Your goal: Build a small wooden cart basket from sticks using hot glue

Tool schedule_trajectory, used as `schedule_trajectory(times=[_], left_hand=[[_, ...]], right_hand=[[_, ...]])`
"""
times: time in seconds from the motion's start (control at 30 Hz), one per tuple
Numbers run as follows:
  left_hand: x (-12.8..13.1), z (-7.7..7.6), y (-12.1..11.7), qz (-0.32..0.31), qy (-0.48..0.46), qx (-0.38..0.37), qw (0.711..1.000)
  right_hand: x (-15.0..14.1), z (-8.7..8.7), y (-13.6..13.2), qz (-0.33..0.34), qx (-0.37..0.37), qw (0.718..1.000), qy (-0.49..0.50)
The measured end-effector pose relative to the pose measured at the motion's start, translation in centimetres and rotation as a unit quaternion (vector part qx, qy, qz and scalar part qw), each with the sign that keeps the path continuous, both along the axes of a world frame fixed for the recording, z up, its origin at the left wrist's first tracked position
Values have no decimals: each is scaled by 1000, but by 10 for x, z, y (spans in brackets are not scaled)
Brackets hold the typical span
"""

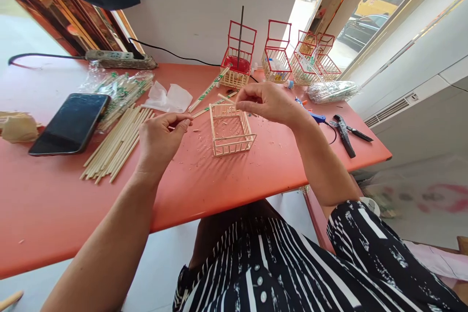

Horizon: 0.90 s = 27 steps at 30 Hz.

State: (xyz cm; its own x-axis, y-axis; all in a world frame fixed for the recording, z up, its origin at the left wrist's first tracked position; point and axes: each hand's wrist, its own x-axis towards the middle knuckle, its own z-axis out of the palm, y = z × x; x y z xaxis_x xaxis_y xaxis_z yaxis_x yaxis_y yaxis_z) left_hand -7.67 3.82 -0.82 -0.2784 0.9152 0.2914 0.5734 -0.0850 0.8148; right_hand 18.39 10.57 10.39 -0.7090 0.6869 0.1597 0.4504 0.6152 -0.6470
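Observation:
A small open frame basket (234, 144) of pale wooden sticks stands on the table between my hands, with rows of short uprights along its sides. My left hand (161, 141) is left of it, thumb and forefinger pinched together; whatever is between the fingertips is too small to make out. Above the basket's far right corner, my right hand (272, 102) is closed in a pinch on a short wooden stick (226, 99), which points out to the left. A bundle of loose wooden sticks (115, 146) lies beside my left wrist.
A black phone (69, 124), plastic-wrapped sticks (126, 87) and white tissue (168, 97) lie left. Red-trimmed stick baskets (278, 63) line the back. Black-handled pliers (344, 135) and a blue glue gun (317, 117) lie right. A power strip (120, 58) is against the wall.

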Motion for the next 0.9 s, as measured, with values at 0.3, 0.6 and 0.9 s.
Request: schedule_trajectory(times=[0.3, 0.6, 0.9], left_hand=[[9, 9, -7, 7, -24, 10, 1000], [11, 10, -14, 11, -55, 20, 998], [14, 14, -21, 45, -28, -11, 999]], right_hand=[[22, -55, 31, -153, -42, 967, 200], [29, -73, 19, -178, -36, 954, 237], [23, -67, -1, -128, -111, 960, 223]])
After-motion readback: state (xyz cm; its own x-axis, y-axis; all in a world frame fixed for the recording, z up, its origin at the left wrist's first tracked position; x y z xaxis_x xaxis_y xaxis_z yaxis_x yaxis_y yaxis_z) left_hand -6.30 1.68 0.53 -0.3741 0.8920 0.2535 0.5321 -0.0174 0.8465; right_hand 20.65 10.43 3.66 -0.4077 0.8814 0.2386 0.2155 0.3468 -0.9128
